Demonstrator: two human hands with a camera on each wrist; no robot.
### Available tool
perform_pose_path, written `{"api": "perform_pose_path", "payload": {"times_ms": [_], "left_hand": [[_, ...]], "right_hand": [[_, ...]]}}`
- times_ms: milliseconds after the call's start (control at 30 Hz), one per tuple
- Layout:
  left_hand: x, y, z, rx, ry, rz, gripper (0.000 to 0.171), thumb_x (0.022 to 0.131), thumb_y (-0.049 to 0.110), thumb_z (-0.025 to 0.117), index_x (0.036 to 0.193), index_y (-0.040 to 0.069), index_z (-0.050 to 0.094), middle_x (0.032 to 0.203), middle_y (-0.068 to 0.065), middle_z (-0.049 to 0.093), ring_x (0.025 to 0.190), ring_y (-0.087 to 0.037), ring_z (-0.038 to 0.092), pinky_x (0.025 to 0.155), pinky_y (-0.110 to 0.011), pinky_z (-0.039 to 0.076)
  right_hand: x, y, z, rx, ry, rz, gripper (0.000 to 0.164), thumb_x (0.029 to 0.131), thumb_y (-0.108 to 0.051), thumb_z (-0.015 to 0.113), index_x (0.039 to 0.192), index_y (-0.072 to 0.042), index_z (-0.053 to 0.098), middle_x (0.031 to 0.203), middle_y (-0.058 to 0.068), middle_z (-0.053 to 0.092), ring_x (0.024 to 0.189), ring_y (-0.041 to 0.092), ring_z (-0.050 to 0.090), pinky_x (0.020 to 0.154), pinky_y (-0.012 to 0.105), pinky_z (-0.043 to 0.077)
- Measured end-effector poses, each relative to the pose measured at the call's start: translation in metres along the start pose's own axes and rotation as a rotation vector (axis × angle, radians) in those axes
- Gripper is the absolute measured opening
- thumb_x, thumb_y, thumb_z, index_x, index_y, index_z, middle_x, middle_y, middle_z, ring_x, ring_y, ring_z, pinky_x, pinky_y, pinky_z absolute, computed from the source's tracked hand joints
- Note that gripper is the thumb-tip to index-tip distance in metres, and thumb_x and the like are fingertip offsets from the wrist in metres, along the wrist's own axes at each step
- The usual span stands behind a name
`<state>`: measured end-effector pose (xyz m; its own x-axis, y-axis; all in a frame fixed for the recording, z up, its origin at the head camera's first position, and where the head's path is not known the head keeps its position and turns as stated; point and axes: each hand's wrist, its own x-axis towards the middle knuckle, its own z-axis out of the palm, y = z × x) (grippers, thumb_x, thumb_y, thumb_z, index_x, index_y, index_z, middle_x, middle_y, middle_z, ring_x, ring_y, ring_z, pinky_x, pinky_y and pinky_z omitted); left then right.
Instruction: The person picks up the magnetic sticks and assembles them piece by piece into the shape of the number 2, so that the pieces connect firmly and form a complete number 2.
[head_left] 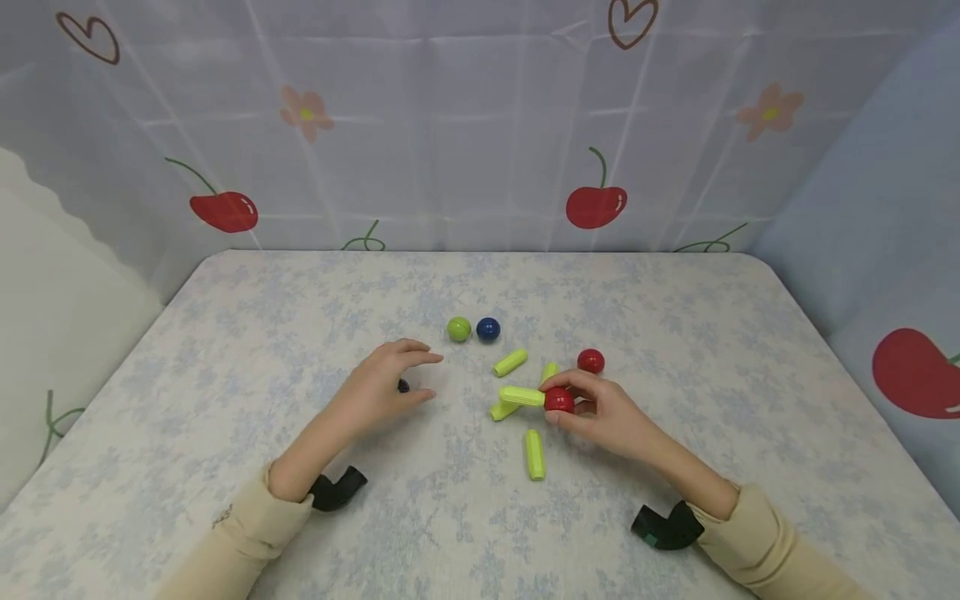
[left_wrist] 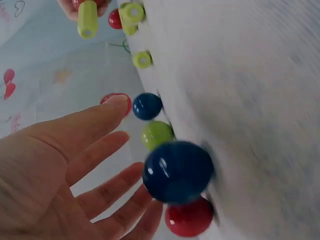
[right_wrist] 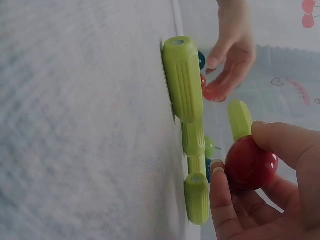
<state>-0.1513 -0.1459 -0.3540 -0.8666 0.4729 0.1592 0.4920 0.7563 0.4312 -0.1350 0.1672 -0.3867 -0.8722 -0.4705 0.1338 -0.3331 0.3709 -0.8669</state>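
Observation:
My right hand [head_left: 592, 410] pinches a glossy red ball [head_left: 558, 400] between thumb and fingers. A yellow-green ridged handle [head_left: 521, 396] sticks out from that ball to the left, above the table. My left hand [head_left: 386, 379] holds nothing, its fingers spread and slightly bent. Mostly hidden under it in the head view is a dark blue ball [left_wrist: 178, 172]; a red ball [left_wrist: 189, 217] shows beside it in the left wrist view. Loose handles lie around the right hand: one in front [head_left: 535, 455], one under the held piece [head_left: 502, 411], others [head_left: 511, 362] farther back.
Behind the hands, a green ball [head_left: 459, 329] and a blue ball [head_left: 488, 329] sit side by side on the patterned tablecloth [head_left: 337, 292]. Another red ball [head_left: 591, 360] lies just beyond the right hand. A printed curtain [head_left: 450, 167] hangs along the table's far edge.

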Motion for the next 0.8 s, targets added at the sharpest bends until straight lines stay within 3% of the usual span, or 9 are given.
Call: {"api": "perform_pose_path", "payload": {"times_ms": [133, 267, 433, 567, 800], "left_hand": [[-0.013, -0.017, -0.005, 0.100, -0.081, -0.069, 0.039, 0.081, 0.015, 0.075, 0.117, 0.007, 0.065, 0.121, -0.017, 0.054, 0.110, -0.036, 0.049, 0.087, -0.049, 0.043], [-0.018, -0.026, -0.002, 0.086, -0.099, -0.095, 0.036, 0.080, 0.014, 0.076, 0.113, 0.005, 0.067, 0.113, -0.017, 0.057, 0.101, -0.033, 0.055, 0.081, -0.047, 0.047], [-0.014, -0.028, 0.005, -0.148, -0.069, -0.052, 0.034, 0.079, 0.010, 0.076, 0.111, 0.006, 0.066, 0.106, -0.008, 0.059, 0.092, -0.024, 0.058, 0.075, -0.034, 0.051], [-0.005, -0.021, 0.014, -0.349, -0.093, 0.017, 0.032, 0.081, 0.009, 0.074, 0.112, 0.007, 0.066, 0.110, -0.006, 0.060, 0.093, -0.022, 0.061, 0.074, -0.026, 0.051], [0.011, 0.000, 0.027, -0.510, -0.131, 0.088, 0.035, 0.084, 0.013, 0.072, 0.117, 0.005, 0.065, 0.113, -0.006, 0.063, 0.086, -0.013, 0.063, 0.074, -0.026, 0.051]], "right_hand": [[0.000, 0.001, 0.000, -0.009, -0.003, -0.020, 0.032, 0.082, -0.005, 0.073, 0.112, -0.006, 0.062, 0.108, 0.006, 0.059, 0.087, 0.017, 0.060, 0.073, 0.030, 0.052], [0.000, 0.002, -0.001, -0.009, -0.012, -0.041, 0.033, 0.083, -0.005, 0.072, 0.114, -0.005, 0.062, 0.109, 0.007, 0.059, 0.089, 0.017, 0.060, 0.074, 0.030, 0.052], [0.000, 0.002, -0.001, 0.003, -0.017, -0.047, 0.034, 0.083, -0.006, 0.071, 0.116, -0.003, 0.062, 0.111, 0.007, 0.059, 0.090, 0.018, 0.060, 0.074, 0.030, 0.052], [0.000, 0.002, -0.001, 0.002, -0.017, -0.048, 0.035, 0.083, -0.005, 0.072, 0.116, -0.001, 0.061, 0.112, 0.008, 0.059, 0.090, 0.018, 0.060, 0.074, 0.030, 0.052], [0.000, -0.001, -0.001, -0.038, -0.015, -0.042, 0.037, 0.082, -0.006, 0.073, 0.116, -0.003, 0.062, 0.113, 0.008, 0.059, 0.090, 0.018, 0.060, 0.074, 0.029, 0.052]]}}
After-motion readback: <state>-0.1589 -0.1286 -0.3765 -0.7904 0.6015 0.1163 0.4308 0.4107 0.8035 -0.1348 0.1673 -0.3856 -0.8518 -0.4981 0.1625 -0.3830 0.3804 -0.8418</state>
